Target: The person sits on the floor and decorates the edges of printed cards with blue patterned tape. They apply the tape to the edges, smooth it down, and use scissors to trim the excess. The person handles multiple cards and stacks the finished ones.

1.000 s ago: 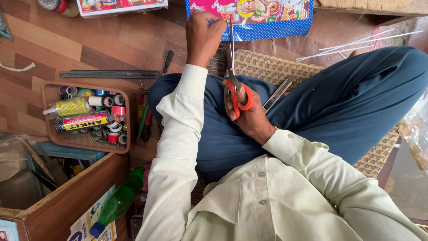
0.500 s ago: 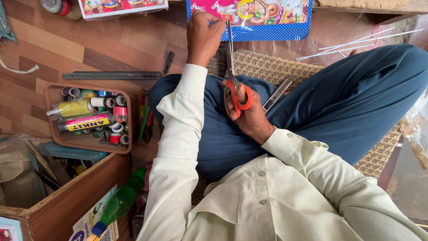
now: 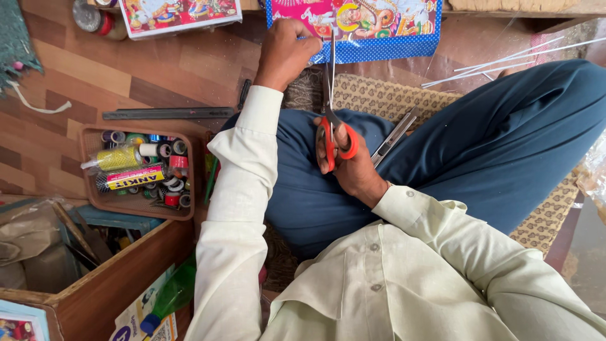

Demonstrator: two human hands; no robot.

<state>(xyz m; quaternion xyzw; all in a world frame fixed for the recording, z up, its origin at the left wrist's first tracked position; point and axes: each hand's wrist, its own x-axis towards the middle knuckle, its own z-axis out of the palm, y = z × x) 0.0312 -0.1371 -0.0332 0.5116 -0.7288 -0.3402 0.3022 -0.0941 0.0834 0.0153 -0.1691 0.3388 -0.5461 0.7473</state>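
- The right hand (image 3: 353, 164) grips a pair of scissors (image 3: 333, 120), its fingers (image 3: 322, 142) pushed through the red-orange handle loops above the person's lap.
- The scissor blades point up and away from the body, toward the lower edge of a bright printed sheet (image 3: 379, 25) with a blue dotted border that lies on the floor ahead; whether the blades are apart or together cannot be told.
- The left hand (image 3: 287, 53) reaches forward to that same lower edge, fingers closed in a pinch on the sheet just left of the blade tips.
- The person sits cross-legged in dark blue trousers (image 3: 492, 145) and a pale shirt (image 3: 404, 278), on a woven patterned mat (image 3: 379, 98).
- A slim metal strip (image 3: 396, 136) lies slanted on the trousers, just right of the scissor hand.
- To the person's left, a brown tray (image 3: 91, 189) on the wood-pattern floor (image 3: 76, 82) holds thread spools and small tubes.
- A dark flat ruler (image 3: 167, 113) lies on the floor just beyond the tray.
- Thin white sticks (image 3: 505, 63) lie on the floor to the right of the sheet.
- A wooden box (image 3: 120, 278) stands at lower left, with a green bottle (image 3: 170, 297) beside it.
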